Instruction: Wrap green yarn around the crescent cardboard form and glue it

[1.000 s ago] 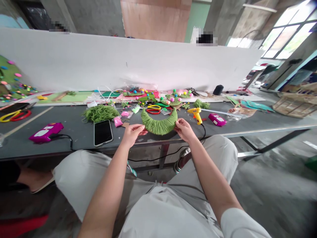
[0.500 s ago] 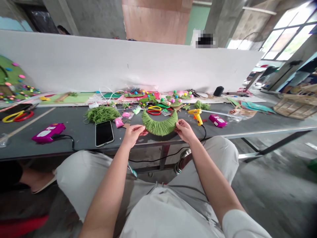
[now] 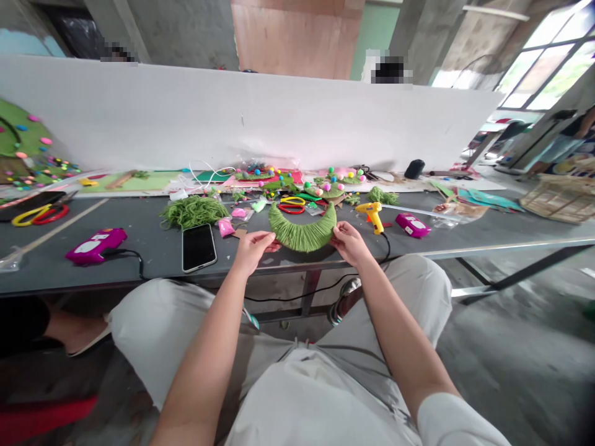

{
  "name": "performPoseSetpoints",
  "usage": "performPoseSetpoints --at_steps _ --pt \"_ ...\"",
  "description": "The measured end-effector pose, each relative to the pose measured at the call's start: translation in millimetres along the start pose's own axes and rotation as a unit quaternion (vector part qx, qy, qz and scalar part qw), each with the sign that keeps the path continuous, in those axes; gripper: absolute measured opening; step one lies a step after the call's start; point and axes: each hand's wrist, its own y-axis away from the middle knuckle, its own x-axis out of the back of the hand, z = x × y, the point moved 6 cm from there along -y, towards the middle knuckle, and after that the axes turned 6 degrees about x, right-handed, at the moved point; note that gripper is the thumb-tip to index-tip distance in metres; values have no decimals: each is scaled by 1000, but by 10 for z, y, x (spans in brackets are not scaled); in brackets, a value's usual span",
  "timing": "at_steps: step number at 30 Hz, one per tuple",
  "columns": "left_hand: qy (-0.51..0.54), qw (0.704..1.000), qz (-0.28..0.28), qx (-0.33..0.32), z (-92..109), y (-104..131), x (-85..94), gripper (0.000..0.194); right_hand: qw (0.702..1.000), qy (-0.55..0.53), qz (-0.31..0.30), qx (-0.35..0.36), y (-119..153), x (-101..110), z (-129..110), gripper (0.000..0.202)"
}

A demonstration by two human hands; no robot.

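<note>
A crescent wrapped in green yarn is held at the table's front edge, its two tips pointing away from me. My left hand pinches its left side between thumb and fingers. On the opposite side my right hand pinches it the same way. Just beyond the crescent lie scissors with yellow and red handles. A yellow glue gun rests to the right of my right hand. Left of my left hand are a phone and a heap of loose green yarn.
Purple boxes with cords stand at left and right. Green pieces with coloured pompoms lie along the back, before a white partition. More scissors lie far left. A person's foot shows below left.
The whole view has shifted slightly, so everything appears a little further right. Both hands keep the same hold on the crescent.
</note>
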Motion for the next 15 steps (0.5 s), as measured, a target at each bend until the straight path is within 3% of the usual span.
performPoseSetpoints --at_steps 15 --pt "27 999 -11 -33 83 36 -29 37 999 -10 24 -26 -28 50 57 33"
